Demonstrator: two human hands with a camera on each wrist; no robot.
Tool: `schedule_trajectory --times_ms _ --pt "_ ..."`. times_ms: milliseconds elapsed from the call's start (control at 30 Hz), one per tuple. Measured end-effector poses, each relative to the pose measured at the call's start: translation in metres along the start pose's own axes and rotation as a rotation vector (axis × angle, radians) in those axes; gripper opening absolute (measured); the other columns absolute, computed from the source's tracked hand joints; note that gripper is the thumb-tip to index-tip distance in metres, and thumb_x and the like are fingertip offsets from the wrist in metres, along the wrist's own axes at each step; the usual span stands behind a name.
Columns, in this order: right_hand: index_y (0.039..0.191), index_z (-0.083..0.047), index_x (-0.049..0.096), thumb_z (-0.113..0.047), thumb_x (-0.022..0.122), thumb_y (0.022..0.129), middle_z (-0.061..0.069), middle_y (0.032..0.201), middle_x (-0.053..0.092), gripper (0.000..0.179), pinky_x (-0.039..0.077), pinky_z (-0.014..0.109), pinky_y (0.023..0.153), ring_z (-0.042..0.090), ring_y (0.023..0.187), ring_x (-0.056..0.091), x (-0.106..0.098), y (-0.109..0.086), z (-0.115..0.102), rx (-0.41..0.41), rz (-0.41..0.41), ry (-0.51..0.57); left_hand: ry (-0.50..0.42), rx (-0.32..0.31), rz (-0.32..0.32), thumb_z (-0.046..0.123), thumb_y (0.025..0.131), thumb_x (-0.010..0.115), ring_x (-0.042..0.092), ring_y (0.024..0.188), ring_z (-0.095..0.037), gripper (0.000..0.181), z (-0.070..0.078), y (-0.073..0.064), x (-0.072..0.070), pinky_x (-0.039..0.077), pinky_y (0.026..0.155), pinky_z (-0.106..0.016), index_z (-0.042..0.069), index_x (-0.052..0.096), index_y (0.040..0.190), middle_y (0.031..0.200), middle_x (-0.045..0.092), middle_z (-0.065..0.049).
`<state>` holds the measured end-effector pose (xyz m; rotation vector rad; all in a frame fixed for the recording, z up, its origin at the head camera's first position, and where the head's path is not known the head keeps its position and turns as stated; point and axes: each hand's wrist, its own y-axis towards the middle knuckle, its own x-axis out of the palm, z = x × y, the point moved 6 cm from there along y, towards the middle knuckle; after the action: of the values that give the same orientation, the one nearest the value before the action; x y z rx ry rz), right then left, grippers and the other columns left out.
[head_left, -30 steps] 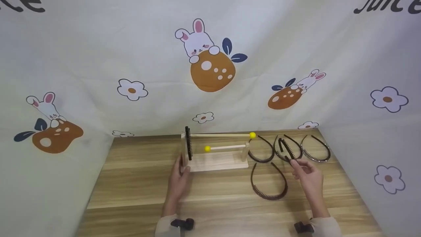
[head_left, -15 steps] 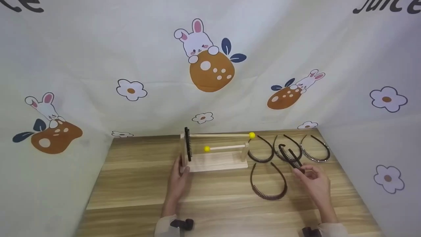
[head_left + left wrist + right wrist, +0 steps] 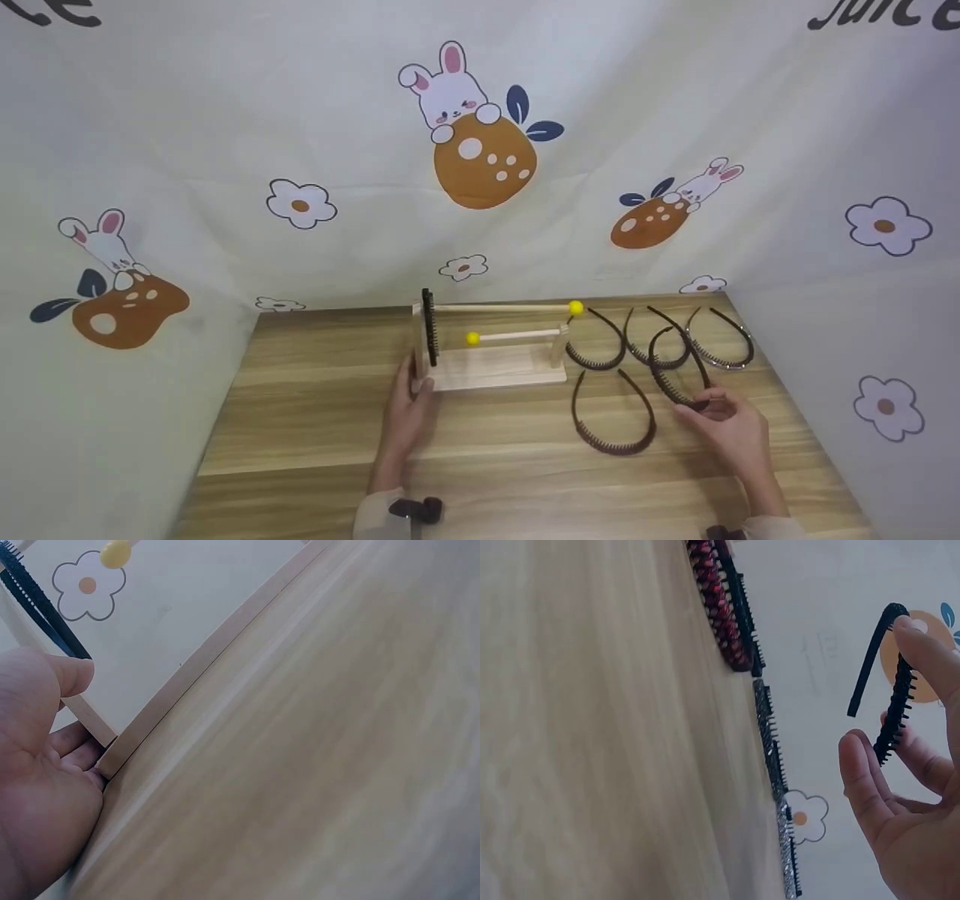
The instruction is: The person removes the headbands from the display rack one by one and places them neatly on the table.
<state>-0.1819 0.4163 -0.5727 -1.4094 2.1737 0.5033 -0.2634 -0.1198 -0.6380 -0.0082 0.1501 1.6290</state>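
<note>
My left hand (image 3: 409, 412) grips the left end of a pale wooden stand (image 3: 499, 365), thumb in front and fingers behind its upright. Two rods on the stand end in yellow balls; the upper one's ball (image 3: 576, 308) points right. A black toothed headband (image 3: 430, 330) hangs on that upper rod, against the upright. To the right, my right hand (image 3: 731, 427) pinches another black headband (image 3: 896, 701) by its curved toothed part, raised over the table. In the right wrist view its teeth face the palm side.
Several headbands lie right of the stand: a dark red-brown one (image 3: 619, 450) in front, a dark one (image 3: 596, 367) beside the stand, one partly behind the held headband, and a glittery one (image 3: 739, 366) at far right. A printed cloth (image 3: 345, 262) walls the wooden table (image 3: 315, 420).
My right hand has moved right and toward me with the headband, turning it so its loop now shows wider. The left hand and stand have stayed in place.
</note>
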Motion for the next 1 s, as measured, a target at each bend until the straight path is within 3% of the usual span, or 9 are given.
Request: schedule_trajectory --times_ms 67,267,333,400,467,533,667,833,1000 --pt "0.117 -0.005 0.077 -0.033 0.103 0.08 0.014 0.116 0.081 0.053 0.055 0.011 0.078 -0.002 0.085 0.07 -0.002 0.001 0.004 -0.006 -0.009 -0.016 -0.001 -0.004 -0.002 0.017 0.116 0.058 0.029 0.164 -0.05 0.069 0.0 0.0 0.001 0.025 0.134 -0.065 0.005 0.026 0.176 0.178 0.03 -0.027" --pt "0.116 -0.001 0.075 -0.027 0.103 0.08 0.017 0.114 0.081 0.052 0.057 0.012 0.079 0.002 0.089 0.073 -0.009 0.005 0.017 -0.052 -0.071 -0.026 0.023 -0.009 -0.001 0.017 0.116 0.058 0.029 0.164 -0.049 0.068 -0.004 0.001 0.0 0.026 0.134 -0.064 0.006 0.026 0.176 0.178 0.03 -0.026" --pt "0.112 -0.004 0.076 -0.03 0.103 0.08 0.022 0.125 0.079 0.05 0.056 0.014 0.084 0.014 0.099 0.076 -0.013 0.005 0.021 -0.077 -0.09 -0.084 0.036 0.001 -0.005 0.017 0.117 0.057 0.028 0.164 -0.049 0.069 -0.003 0.001 0.0 0.027 0.134 -0.064 0.005 0.025 0.176 0.179 0.028 -0.026" --pt "0.11 -0.005 0.076 -0.034 0.103 0.081 0.029 0.141 0.071 0.049 0.057 0.028 0.099 0.033 0.117 0.076 -0.016 0.005 0.024 -0.104 -0.127 -0.13 0.055 0.009 -0.007 0.017 0.117 0.057 0.028 0.164 -0.05 0.069 -0.002 0.001 0.0 0.028 0.133 -0.065 0.005 0.024 0.176 0.179 0.028 -0.027" --pt "0.106 -0.007 0.077 -0.035 0.103 0.081 0.034 0.152 0.062 0.046 0.052 0.041 0.111 0.051 0.132 0.066 -0.019 0.005 0.026 -0.137 -0.151 -0.169 0.071 0.015 -0.008 0.018 0.117 0.057 0.029 0.163 -0.051 0.07 -0.001 0.001 0.0 0.029 0.132 -0.065 0.005 0.024 0.176 0.179 0.028 -0.026" --pt "0.105 -0.007 0.077 -0.034 0.103 0.081 0.036 0.156 0.057 0.045 0.048 0.05 0.116 0.057 0.141 0.058 -0.021 0.005 0.029 -0.145 -0.184 -0.168 0.068 0.022 -0.005 0.017 0.116 0.058 0.029 0.163 -0.051 0.07 0.0 0.002 0.0 0.029 0.132 -0.065 0.004 0.024 0.176 0.178 0.028 -0.027" --pt "0.104 -0.008 0.076 -0.031 0.103 0.079 0.033 0.153 0.061 0.043 0.045 0.048 0.117 0.057 0.143 0.055 -0.022 0.007 0.034 -0.151 -0.233 -0.171 0.045 0.018 -0.004 0.018 0.116 0.058 0.029 0.164 -0.05 0.07 -0.001 0.002 0.0 0.028 0.133 -0.064 0.005 0.024 0.176 0.179 0.028 -0.025" --pt "0.104 -0.007 0.073 -0.027 0.103 0.078 0.036 0.155 0.058 0.044 0.035 0.075 0.122 0.063 0.145 0.049 -0.025 0.008 0.039 -0.177 -0.267 -0.156 0.044 -0.003 -0.004 0.018 0.117 0.057 0.027 0.165 -0.046 0.069 -0.002 0.002 0.0 0.025 0.135 -0.062 0.007 0.025 0.176 0.18 0.027 -0.022" --pt "0.102 -0.006 0.072 -0.022 0.104 0.075 0.035 0.158 0.055 0.045 0.031 0.079 0.12 0.064 0.144 0.048 -0.03 0.008 0.046 -0.194 -0.286 -0.158 0.052 -0.006 0.0 0.017 0.117 0.057 0.029 0.164 -0.048 0.069 -0.001 0.002 0.0 0.027 0.134 -0.063 0.007 0.024 0.176 0.18 0.027 -0.023"
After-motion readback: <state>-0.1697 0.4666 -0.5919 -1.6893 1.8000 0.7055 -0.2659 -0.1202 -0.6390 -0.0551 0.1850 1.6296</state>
